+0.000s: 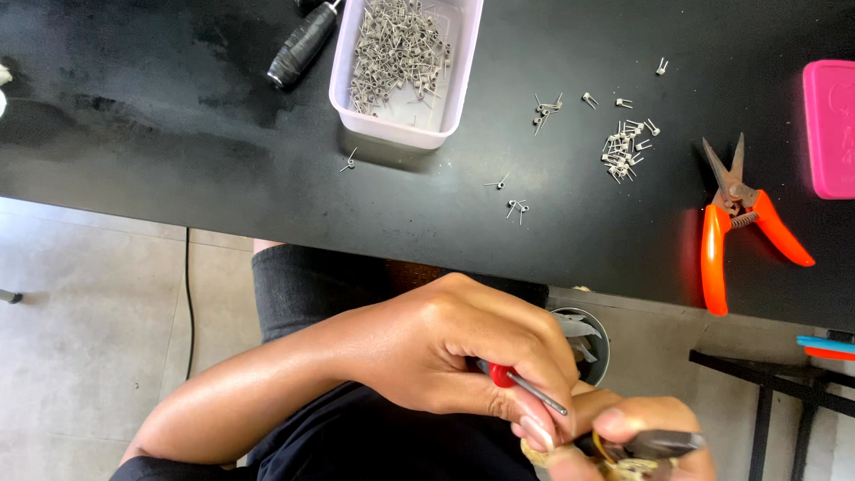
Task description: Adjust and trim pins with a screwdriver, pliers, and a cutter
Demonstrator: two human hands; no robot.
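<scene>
In the head view, the left hand (472,356) is seen at about six o'clock, below the near edge of the black table (178,134), its fingers curled and pressed together around a small screwdriver (525,385) with a red handle and a thin metal shaft pointing toward four o'clock. Just beside it, at about five o'clock at the bottom edge, the right hand (646,436) is partly cut off by the frame; its thumb and fingers are pinched on a dark pair of pliers (663,443), and something small and wiry is held at the tips, too blurred to be made out. On the table at twelve o'clock, a white rectangular tub (445,107) filled with small metal wire coils is set, with a black taped handle (303,44) lying just left of it. A loose heap of coils (623,147) is spread at about two o'clock, and single coils are scattered between it and the tub. Orange-handled snips (739,223) lie open at three o'clock, well apart from both hands, and a pink flat case (830,125) is seen at the right edge. Beneath the table, near the hands, a round bin (583,343) with scraps is partly shown on the grey floor (89,338).
</scene>
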